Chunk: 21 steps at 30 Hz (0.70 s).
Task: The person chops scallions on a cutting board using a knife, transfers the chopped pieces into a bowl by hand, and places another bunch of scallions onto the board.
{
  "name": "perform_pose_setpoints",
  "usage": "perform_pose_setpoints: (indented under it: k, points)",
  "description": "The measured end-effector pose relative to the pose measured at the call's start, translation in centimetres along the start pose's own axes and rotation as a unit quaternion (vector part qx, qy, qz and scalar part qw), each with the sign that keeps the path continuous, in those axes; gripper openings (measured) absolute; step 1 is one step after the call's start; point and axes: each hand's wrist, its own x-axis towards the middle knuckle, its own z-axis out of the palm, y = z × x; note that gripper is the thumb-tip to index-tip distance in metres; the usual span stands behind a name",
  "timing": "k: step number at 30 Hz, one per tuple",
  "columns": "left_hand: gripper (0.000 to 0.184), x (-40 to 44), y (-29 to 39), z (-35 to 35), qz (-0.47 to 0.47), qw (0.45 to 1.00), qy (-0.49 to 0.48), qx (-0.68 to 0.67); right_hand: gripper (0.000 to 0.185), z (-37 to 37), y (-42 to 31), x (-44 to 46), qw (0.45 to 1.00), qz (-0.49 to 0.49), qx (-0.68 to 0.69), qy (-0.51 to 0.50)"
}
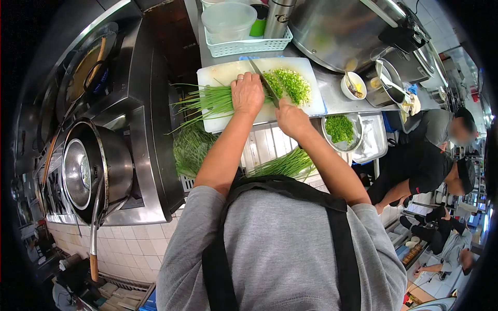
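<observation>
A white cutting board (223,122) lies on the steel counter. Across its left half stretches a bunch of long, thin green onions (212,100). My left hand (247,93) is closed over the bunch near its cut end, pressing it to the board. In my right hand (292,119) is the handle of a kitchen knife (268,88), its blade angled away from me between the bunch and the cut pieces. Chopped green onions (294,85) are heaped on the board's right half. My left fingertips are close to the blade.
More green onions hang below the board, with another bunch (285,165) nearer me. A metal bowl (358,140) of chopped greens stands at right. Behind the board are a light blue basket (249,49) and a large steel pot (337,31). A stove with pans is left; several people are right.
</observation>
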Motion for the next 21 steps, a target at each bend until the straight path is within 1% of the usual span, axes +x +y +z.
perform_pose_setpoints:
  k: [1,2,6,9,12,15,16,17,19,20,21]
  points:
    - [0.014,0.1,0.0,0.0,0.000,1.000,0.004,-0.001,0.028,0.6,0.0,0.3,1.000,0.001,0.012,0.024]
    - [0.014,0.0,-0.1,0.0,0.002,1.000,0.005,-0.002,0.029,0.8,0.4,1.1,0.999,-0.007,0.025,0.028]
    - [0.014,0.1,-0.1,0.2,0.002,1.000,0.005,-0.002,0.031,-3.0,-0.1,2.4,0.998,-0.037,-0.030,-0.030]
    - [0.014,-0.2,-0.2,0.3,0.000,1.000,0.007,-0.001,0.032,-7.6,-3.0,-0.3,0.983,0.067,0.011,-0.170]
    - [0.015,0.1,-0.1,0.3,-0.004,1.000,0.005,-0.001,0.032,-1.4,-0.4,0.0,0.998,-0.013,-0.044,-0.046]
    - [0.014,0.2,-0.2,0.2,-0.009,1.000,0.002,-0.004,0.033,0.1,-0.7,0.3,1.000,0.008,0.019,0.013]
    - [0.014,0.0,-0.2,0.1,-0.009,1.000,-0.001,-0.005,0.033,0.4,-0.1,1.3,0.999,-0.015,0.030,0.018]
    - [0.014,0.0,0.0,0.0,-0.007,1.000,-0.002,-0.007,0.032,0.2,0.6,1.8,1.000,-0.024,0.019,0.001]
    - [0.014,0.0,0.1,0.1,-0.007,1.000,0.007,-0.009,0.030,-3.0,-0.2,1.9,0.998,-0.046,-0.008,-0.031]
    - [0.014,-0.1,0.0,0.3,-0.010,1.000,0.009,-0.009,0.028,-4.5,-1.0,1.5,0.997,-0.004,-0.017,-0.079]
    - [0.014,-0.2,-0.1,0.3,-0.014,1.000,0.003,-0.010,0.028,-5.7,-1.8,0.5,0.995,0.005,-0.014,-0.097]
